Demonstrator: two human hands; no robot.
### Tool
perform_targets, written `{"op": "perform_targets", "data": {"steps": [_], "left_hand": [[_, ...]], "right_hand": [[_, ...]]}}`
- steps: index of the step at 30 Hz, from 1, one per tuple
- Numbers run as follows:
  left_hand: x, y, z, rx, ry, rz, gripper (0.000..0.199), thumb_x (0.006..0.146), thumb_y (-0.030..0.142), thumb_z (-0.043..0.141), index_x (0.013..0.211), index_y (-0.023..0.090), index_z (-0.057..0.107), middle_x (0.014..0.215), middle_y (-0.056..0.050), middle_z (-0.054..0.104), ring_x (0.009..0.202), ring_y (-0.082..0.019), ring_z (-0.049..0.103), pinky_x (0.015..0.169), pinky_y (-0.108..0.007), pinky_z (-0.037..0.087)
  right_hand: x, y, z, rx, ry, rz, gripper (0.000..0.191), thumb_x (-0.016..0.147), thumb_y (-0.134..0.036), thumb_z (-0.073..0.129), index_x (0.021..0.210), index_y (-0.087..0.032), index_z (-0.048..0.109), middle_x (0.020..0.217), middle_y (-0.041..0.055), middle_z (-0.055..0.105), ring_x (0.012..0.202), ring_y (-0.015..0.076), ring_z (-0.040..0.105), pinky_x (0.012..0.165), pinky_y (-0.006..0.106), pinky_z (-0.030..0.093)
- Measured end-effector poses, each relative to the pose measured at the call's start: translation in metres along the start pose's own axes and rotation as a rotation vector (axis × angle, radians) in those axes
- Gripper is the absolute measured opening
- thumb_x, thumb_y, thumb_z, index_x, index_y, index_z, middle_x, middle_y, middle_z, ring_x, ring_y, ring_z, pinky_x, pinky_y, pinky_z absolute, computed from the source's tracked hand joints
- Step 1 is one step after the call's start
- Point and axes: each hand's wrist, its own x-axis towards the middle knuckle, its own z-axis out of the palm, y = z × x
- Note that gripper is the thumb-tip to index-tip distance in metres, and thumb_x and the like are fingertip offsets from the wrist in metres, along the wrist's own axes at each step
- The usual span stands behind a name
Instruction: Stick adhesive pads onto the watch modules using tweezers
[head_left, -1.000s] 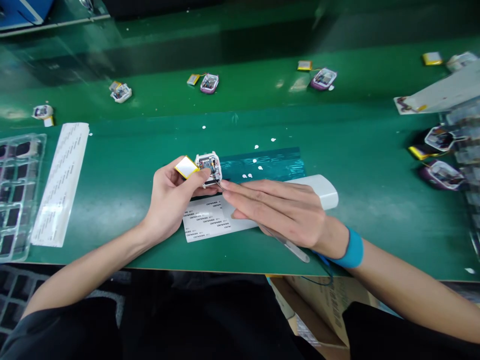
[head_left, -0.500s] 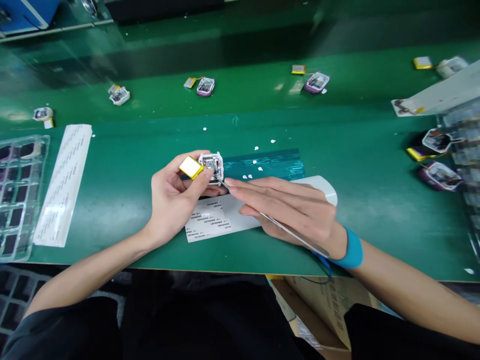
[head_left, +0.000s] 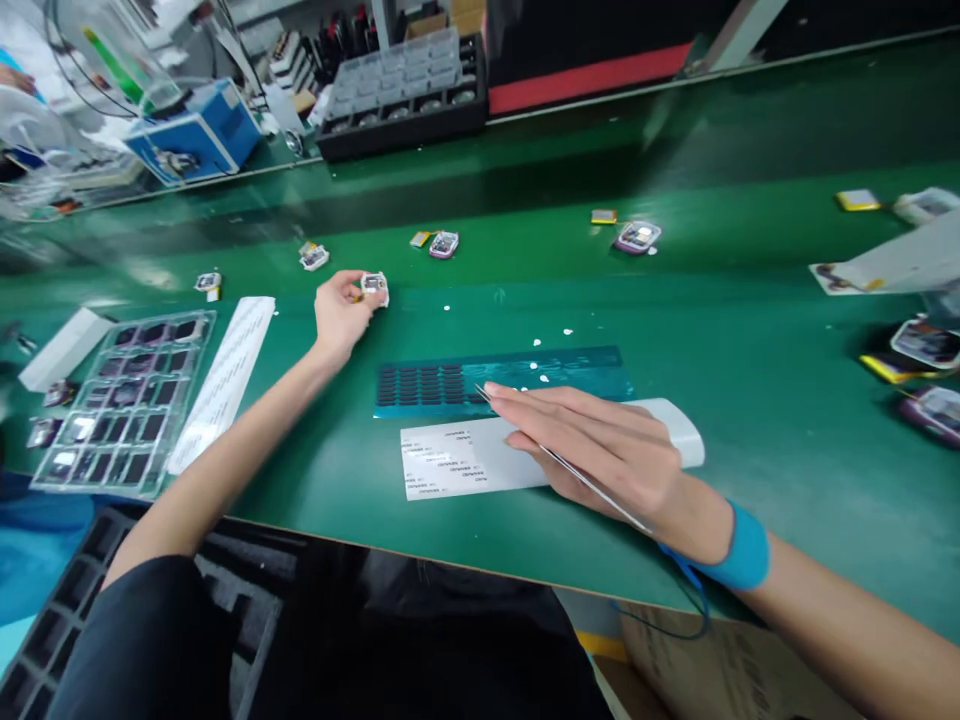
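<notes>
My left hand [head_left: 343, 318] reaches out to the far left, its fingers closed on a small white device casing [head_left: 374, 289] with electronics showing inside. Most of the battery beside that casing is hidden by the fingers. My right hand [head_left: 600, 440] pinches a pair of metal tweezers [head_left: 592, 486], whose tips point left over a blue-green sheet [head_left: 559, 368] with rows of small black pieces. Under the right hand lies a white strip of printed backing paper [head_left: 499, 455]. A blue wrist strap [head_left: 748, 545] circles my right wrist.
Across the green bench stand more open casings with yellow batteries, such as a purple one [head_left: 444, 245] and another [head_left: 637, 237]. A clear compartment tray [head_left: 161, 400] and a white printed strip [head_left: 232, 380] lie on the left. Behind are a blue box [head_left: 199, 130] and a black tray [head_left: 405, 125].
My left hand has carried the white casing away from the tweezers, forward and left. The right hand stays near the sheet with the tweezers. The view has shifted, showing more of the back left.
</notes>
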Motion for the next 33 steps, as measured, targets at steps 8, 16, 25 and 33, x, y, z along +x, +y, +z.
{"op": "perform_targets", "data": {"steps": [8, 16, 25, 33], "left_hand": [[0.071, -0.043, -0.037, 0.374, 0.29, 0.15, 0.027, 0.095, 0.028, 0.057, 0.12, 0.019, 0.062, 0.135, -0.017, 0.062, 0.138, -0.035, 0.043, 0.116, -0.051, 0.027], [0.101, -0.076, -0.048, 0.366, 0.232, 0.009, 0.011, 0.09, 0.026, 0.064, 0.095, 0.017, 0.061, 0.124, -0.024, 0.063, 0.133, -0.042, 0.045, 0.108, -0.056, 0.035], [0.077, -0.065, -0.051, -0.059, 0.271, -0.002, 0.011, 0.077, 0.011, 0.066, 0.077, 0.019, 0.058, 0.082, -0.006, 0.066, 0.094, -0.024, 0.065, 0.093, -0.036, 0.048], [0.035, 0.0, -0.057, -0.618, 0.18, 0.002, 0.017, 0.089, 0.036, 0.055, 0.081, 0.023, 0.046, 0.078, -0.001, 0.066, 0.075, -0.014, 0.068, 0.078, -0.028, 0.057]], "right_hand": [[-0.002, -0.001, -0.003, 0.002, 0.011, -0.056, 0.068, 0.094, -0.001, 0.066, 0.157, -0.012, 0.042, 0.123, 0.0167, 0.074, 0.105, 0.0247, 0.077, 0.088, 0.037, 0.069], [-0.002, -0.005, -0.005, -0.029, 0.01, -0.112, 0.067, 0.093, 0.002, 0.065, 0.155, -0.008, 0.043, 0.125, 0.0175, 0.074, 0.105, 0.0241, 0.076, 0.086, 0.037, 0.07], [-0.004, -0.002, 0.003, -0.085, 0.028, -0.123, 0.045, 0.095, 0.0, 0.066, 0.139, -0.006, 0.057, 0.121, 0.0145, 0.076, 0.105, 0.0216, 0.076, 0.091, 0.036, 0.067], [0.0, -0.001, 0.001, -0.073, 0.032, -0.104, 0.028, 0.098, -0.005, 0.062, 0.126, -0.006, 0.063, 0.116, 0.0181, 0.077, 0.102, 0.0245, 0.075, 0.086, 0.037, 0.067]]}}
